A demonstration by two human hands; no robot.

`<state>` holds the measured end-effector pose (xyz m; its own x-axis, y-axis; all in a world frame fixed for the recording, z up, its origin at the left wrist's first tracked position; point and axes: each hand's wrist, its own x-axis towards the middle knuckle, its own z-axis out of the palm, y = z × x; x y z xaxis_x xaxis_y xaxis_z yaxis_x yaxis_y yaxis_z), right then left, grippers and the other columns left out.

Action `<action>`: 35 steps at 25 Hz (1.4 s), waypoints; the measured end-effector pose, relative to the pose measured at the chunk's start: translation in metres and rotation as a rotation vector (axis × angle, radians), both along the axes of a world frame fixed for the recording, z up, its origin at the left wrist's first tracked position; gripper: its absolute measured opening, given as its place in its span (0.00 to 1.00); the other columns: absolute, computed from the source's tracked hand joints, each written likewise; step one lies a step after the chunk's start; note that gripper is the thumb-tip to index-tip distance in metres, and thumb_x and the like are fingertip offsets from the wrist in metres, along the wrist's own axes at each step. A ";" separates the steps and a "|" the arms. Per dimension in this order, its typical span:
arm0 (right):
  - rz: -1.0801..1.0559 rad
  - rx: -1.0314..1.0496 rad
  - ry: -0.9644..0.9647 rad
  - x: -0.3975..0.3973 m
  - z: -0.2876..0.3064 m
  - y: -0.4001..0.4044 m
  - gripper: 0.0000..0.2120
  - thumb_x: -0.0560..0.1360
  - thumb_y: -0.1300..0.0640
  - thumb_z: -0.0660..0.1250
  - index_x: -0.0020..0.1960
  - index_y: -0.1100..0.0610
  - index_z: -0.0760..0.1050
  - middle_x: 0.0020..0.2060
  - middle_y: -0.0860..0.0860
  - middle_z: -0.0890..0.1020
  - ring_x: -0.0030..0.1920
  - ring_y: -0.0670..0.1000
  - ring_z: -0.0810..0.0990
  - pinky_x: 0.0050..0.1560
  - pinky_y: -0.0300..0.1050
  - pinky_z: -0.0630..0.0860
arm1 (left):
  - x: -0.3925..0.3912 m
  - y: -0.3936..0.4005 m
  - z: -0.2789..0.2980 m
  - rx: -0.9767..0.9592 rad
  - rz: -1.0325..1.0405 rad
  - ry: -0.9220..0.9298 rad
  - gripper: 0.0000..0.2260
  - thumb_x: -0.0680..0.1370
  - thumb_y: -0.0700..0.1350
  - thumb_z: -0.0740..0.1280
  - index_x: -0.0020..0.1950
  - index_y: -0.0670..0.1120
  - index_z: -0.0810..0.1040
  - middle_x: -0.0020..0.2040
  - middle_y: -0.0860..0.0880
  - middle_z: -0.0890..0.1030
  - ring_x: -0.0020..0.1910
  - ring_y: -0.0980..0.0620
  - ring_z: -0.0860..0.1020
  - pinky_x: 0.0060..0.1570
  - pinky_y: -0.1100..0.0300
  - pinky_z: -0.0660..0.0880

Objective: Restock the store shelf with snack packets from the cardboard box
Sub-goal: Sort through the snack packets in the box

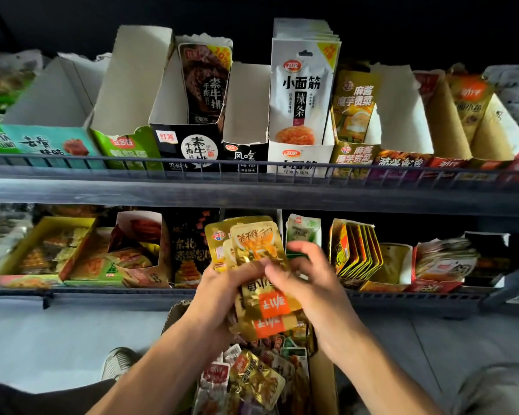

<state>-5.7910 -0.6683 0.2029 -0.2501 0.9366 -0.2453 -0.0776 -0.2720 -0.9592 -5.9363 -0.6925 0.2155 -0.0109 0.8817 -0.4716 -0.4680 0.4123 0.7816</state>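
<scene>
A bunch of gold snack packets [253, 247] is held between both hands in front of the lower shelf [102, 295]. My left hand [222, 292] grips the bunch from the left side. My right hand [306, 277] pinches the packets from the right, with fingers curled over their front. Some packets in the bunch show orange labels and hang upside down. Below my hands stands the open cardboard box [321, 381], with several mixed snack packets [252, 381] loose inside it.
The upper shelf [252, 190] carries torn display cartons, some empty, and a tall white packet stack [303, 94]. The lower shelf's cartons hold mixed packets. A shoe [117, 362] stands on the pale floor at the left of the box.
</scene>
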 end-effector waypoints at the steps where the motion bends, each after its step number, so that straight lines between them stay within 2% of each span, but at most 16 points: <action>1: 0.012 0.007 -0.031 -0.001 0.000 -0.002 0.26 0.66 0.49 0.76 0.63 0.46 0.73 0.53 0.49 0.84 0.48 0.50 0.86 0.47 0.50 0.83 | -0.001 0.000 0.000 -0.008 -0.002 -0.030 0.15 0.70 0.41 0.72 0.56 0.41 0.82 0.50 0.38 0.85 0.44 0.39 0.85 0.41 0.47 0.82; 5: -0.129 0.040 -0.002 0.002 0.002 0.000 0.18 0.69 0.52 0.72 0.59 0.50 0.77 0.46 0.49 0.86 0.45 0.49 0.86 0.40 0.43 0.82 | -0.002 -0.006 0.000 -0.024 -0.039 -0.150 0.17 0.71 0.41 0.70 0.60 0.41 0.80 0.55 0.37 0.84 0.53 0.37 0.84 0.53 0.42 0.79; 9: -0.036 0.043 -0.034 0.000 0.010 -0.005 0.15 0.72 0.57 0.75 0.57 0.52 0.77 0.47 0.50 0.87 0.47 0.51 0.87 0.46 0.50 0.83 | -0.002 -0.003 -0.005 -0.004 0.022 -0.189 0.18 0.69 0.40 0.70 0.59 0.40 0.80 0.54 0.37 0.84 0.48 0.38 0.85 0.48 0.44 0.82; 12: -0.235 -0.013 -0.029 0.009 0.010 0.006 0.13 0.70 0.59 0.75 0.54 0.53 0.79 0.45 0.49 0.87 0.46 0.51 0.86 0.46 0.52 0.82 | -0.006 -0.001 -0.007 -0.001 0.071 -0.195 0.17 0.69 0.39 0.70 0.57 0.41 0.81 0.52 0.38 0.85 0.47 0.39 0.85 0.47 0.42 0.82; 14: -0.342 -0.025 0.035 0.025 0.017 0.018 0.14 0.67 0.62 0.75 0.52 0.55 0.81 0.46 0.51 0.87 0.47 0.53 0.86 0.45 0.50 0.80 | -0.010 0.001 -0.006 0.009 0.103 -0.151 0.16 0.70 0.37 0.70 0.58 0.41 0.80 0.52 0.38 0.85 0.48 0.38 0.85 0.48 0.42 0.82; 17: -0.262 -0.021 0.182 0.045 0.029 0.029 0.09 0.64 0.60 0.72 0.44 0.55 0.83 0.45 0.53 0.86 0.48 0.52 0.84 0.50 0.47 0.76 | -0.015 0.006 -0.009 0.006 0.185 -0.082 0.14 0.72 0.33 0.70 0.57 0.40 0.80 0.50 0.39 0.86 0.46 0.39 0.85 0.45 0.44 0.82; 19: -0.204 -0.147 0.335 0.045 0.028 0.030 0.09 0.66 0.62 0.70 0.47 0.58 0.81 0.47 0.56 0.85 0.49 0.53 0.83 0.57 0.51 0.75 | -0.015 0.008 -0.010 0.007 0.244 -0.066 0.15 0.71 0.34 0.71 0.58 0.39 0.80 0.50 0.39 0.86 0.47 0.39 0.85 0.49 0.42 0.81; 20: -0.181 -0.208 0.365 0.041 0.024 0.026 0.10 0.68 0.62 0.70 0.49 0.59 0.80 0.47 0.57 0.85 0.49 0.54 0.82 0.56 0.53 0.76 | -0.014 0.008 -0.011 0.011 0.269 -0.075 0.17 0.70 0.36 0.72 0.58 0.39 0.80 0.51 0.39 0.86 0.48 0.40 0.85 0.51 0.41 0.81; 24: -0.113 -0.280 0.228 0.011 0.006 0.003 0.14 0.66 0.61 0.73 0.52 0.59 0.80 0.46 0.55 0.86 0.40 0.53 0.84 0.41 0.48 0.77 | -0.011 0.006 -0.010 0.040 0.330 -0.162 0.17 0.71 0.40 0.72 0.60 0.41 0.80 0.53 0.41 0.85 0.48 0.42 0.85 0.44 0.48 0.82; 26: -0.110 -0.305 0.206 0.003 0.001 -0.004 0.18 0.66 0.60 0.74 0.56 0.59 0.81 0.49 0.56 0.86 0.42 0.53 0.86 0.42 0.51 0.79 | -0.011 0.007 -0.009 0.049 0.354 -0.197 0.16 0.74 0.43 0.71 0.61 0.43 0.79 0.54 0.40 0.85 0.51 0.40 0.85 0.47 0.44 0.81; 28: -0.072 -0.367 0.315 -0.005 0.000 -0.010 0.18 0.69 0.62 0.73 0.59 0.60 0.79 0.51 0.59 0.86 0.46 0.57 0.85 0.44 0.53 0.81 | -0.013 0.006 -0.009 0.074 0.366 -0.212 0.18 0.75 0.45 0.71 0.63 0.43 0.78 0.56 0.39 0.84 0.54 0.38 0.83 0.53 0.39 0.79; 30: -0.053 -0.400 0.376 -0.013 -0.002 -0.017 0.18 0.69 0.63 0.72 0.59 0.61 0.78 0.51 0.60 0.86 0.47 0.59 0.86 0.41 0.51 0.82 | -0.013 0.004 -0.008 0.094 0.349 -0.202 0.18 0.73 0.44 0.71 0.63 0.43 0.79 0.57 0.38 0.83 0.55 0.36 0.83 0.56 0.36 0.77; 33: -0.172 -0.367 0.304 -0.015 -0.006 -0.016 0.19 0.65 0.64 0.72 0.56 0.61 0.78 0.50 0.59 0.86 0.45 0.58 0.86 0.45 0.52 0.81 | -0.014 0.003 -0.004 0.121 0.280 -0.215 0.15 0.74 0.47 0.67 0.59 0.44 0.81 0.55 0.40 0.85 0.52 0.39 0.84 0.56 0.40 0.76; 35: -0.275 -0.350 0.319 -0.007 -0.005 -0.006 0.20 0.65 0.65 0.72 0.57 0.60 0.77 0.49 0.59 0.86 0.46 0.58 0.86 0.47 0.53 0.80 | -0.018 0.004 -0.003 0.140 0.295 -0.249 0.16 0.74 0.49 0.66 0.60 0.44 0.81 0.55 0.41 0.85 0.52 0.41 0.84 0.56 0.42 0.76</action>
<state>-5.7984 -0.6742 0.1977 -0.1204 0.8541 -0.5060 -0.4633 -0.4991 -0.7323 -5.9545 -0.6886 0.2128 -0.1739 0.9135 -0.3677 -0.7323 0.1297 0.6685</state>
